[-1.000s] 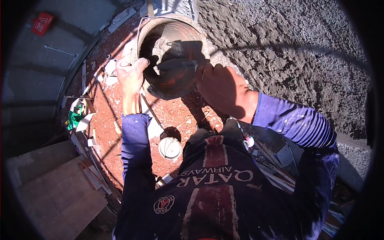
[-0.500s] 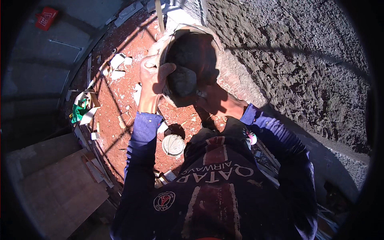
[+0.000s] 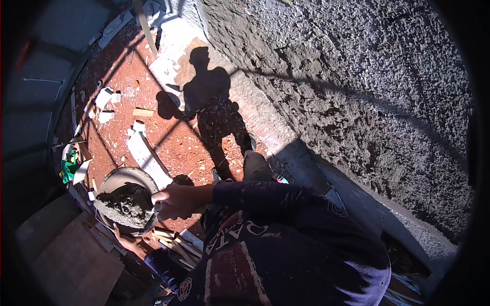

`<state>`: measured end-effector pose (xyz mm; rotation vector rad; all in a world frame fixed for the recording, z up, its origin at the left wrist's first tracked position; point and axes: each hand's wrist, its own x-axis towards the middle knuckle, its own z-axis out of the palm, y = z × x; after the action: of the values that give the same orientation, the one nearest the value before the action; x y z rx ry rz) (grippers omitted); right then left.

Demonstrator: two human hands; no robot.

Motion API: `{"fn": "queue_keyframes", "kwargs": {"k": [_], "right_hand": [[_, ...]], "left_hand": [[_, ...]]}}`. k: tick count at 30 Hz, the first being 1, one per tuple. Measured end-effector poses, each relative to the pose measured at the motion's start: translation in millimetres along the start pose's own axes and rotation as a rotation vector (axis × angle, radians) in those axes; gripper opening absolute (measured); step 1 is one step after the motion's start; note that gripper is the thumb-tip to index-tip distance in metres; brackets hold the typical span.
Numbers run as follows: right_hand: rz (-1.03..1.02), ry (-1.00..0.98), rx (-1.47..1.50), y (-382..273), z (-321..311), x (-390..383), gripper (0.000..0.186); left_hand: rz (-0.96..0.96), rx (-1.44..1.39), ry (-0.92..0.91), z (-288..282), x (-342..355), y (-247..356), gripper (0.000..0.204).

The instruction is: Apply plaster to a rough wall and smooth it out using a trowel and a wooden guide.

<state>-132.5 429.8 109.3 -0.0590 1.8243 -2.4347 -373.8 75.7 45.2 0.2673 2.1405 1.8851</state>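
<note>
At the left, a round, mortar-stained bucket (image 3: 111, 179) is tilted so that its mouth faces up toward me. My left hand (image 3: 131, 246) supports it at the lower rim, its fingers partly hidden behind the bucket. My right arm reaches across my body, and my right hand (image 3: 178, 201) is closed at the bucket's right edge on what looks like a trowel, its handle hidden in the grip. Wet grey mortar (image 3: 127, 208) lies heaped in the bucket's mouth, covering most of the blade.
A rough, freshly coated wall (image 3: 347, 102) rises at the right. White board pieces (image 3: 148, 159) and wood scraps (image 3: 176, 247) lie on the red dirt ground (image 3: 186, 153). A plank (image 3: 146, 25) stands at the far wall corner. A brown panel (image 3: 71, 255) is at lower left.
The bucket has gone from in front of the wall to the lower left, with both hands still at it. My view has turned toward the wall, and grey mortar now shows in the bucket.
</note>
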Motion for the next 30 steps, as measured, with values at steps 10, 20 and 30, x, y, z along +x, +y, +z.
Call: {"fn": "queue_keyframes", "kwargs": {"k": [10, 20, 30], "right_hand": [[0.122, 1.402, -0.141, -187, -166, -281, 0.023], [0.405, 0.433, -1.441, -78, -77, -175, 0.022], [0.503, 0.564, -1.874, -70, 8, 6, 0.024]], "left_hand": [[-0.218, -0.126, 0.368, 131, -58, 40, 0.031], [-0.034, -0.014, -0.296, 250, 2, 27, 0.004], [0.555, -0.003, -0.614, 265, 71, 144, 0.032]]}}
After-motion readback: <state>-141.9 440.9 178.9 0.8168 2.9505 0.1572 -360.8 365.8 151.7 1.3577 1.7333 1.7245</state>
